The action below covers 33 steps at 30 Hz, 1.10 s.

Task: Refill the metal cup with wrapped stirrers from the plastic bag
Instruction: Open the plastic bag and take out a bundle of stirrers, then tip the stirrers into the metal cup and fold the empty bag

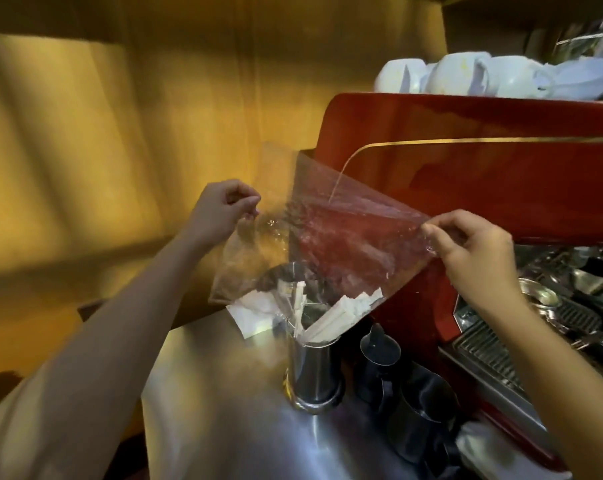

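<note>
A tall metal cup (315,372) stands on the steel counter (223,410). Over it hangs a clear plastic bag (327,237), held upside down with its mouth at the cup's rim. White wrapped stirrers (338,315) slant from the bag's mouth into the cup. My left hand (223,209) pinches the bag's upper left corner. At the right, my right hand (480,251) pinches the opposite corner, level with the left. The bag is stretched between them.
A red espresso machine (483,174) rises right behind the cup, with white cups (459,76) on top and a drip tray (494,358) at right. Two dark milk pitchers (421,414) stand beside the cup. A white paper (251,313) lies behind it. A yellow wall fills the left.
</note>
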Motion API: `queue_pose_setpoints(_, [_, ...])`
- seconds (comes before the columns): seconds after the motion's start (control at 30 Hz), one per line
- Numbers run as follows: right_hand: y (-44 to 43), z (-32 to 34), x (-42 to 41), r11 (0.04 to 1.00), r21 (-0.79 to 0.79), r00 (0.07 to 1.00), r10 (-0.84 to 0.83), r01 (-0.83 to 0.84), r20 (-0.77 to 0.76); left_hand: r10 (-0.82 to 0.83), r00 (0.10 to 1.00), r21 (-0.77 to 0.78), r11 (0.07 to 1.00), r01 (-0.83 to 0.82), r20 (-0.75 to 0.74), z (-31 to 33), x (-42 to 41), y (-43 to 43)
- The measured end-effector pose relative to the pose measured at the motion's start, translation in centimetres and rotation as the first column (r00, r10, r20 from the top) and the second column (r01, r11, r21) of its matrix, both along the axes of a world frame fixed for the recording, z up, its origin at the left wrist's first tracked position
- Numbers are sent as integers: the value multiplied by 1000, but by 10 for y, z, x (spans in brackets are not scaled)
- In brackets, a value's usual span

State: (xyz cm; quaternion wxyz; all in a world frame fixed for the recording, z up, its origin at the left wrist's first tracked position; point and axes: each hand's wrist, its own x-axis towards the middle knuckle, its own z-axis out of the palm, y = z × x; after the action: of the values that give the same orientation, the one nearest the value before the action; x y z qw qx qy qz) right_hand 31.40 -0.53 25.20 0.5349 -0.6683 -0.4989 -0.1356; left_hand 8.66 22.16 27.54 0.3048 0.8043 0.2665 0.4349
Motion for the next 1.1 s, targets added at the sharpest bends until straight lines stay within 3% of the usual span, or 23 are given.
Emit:
queue_pose_setpoints(0.17, [27,21,-3,996,-40,997,82,-82,4,60,996,-144,988,-50,69,-27,-19,7])
queue_pose_setpoints(0.33, [39,26,-4,989,-78,992,125,-124,-1,32,987,-242,970,8,160,-44,-33,7])
queue_pose_setpoints(0.53, [47,19,0,980,-56,981,187,-190,-58,42,984,-258,966,4,171,-58,-37,4])
queue_pose_setpoints(0.73, [52,-10,0,972,31,929,233,-234,-287,96,974,-293,956,-32,207,-68,-42,6])
queue_pose_setpoints(0.87, [53,-54,-6,943,10,816,293,-333,-498,119,967,-326,944,-41,224,-74,-45,7])
queue_pose_setpoints(1.1, [59,-88,-10,910,44,729,358,-412,-583,133,957,-380,925,-27,257,-85,-52,1])
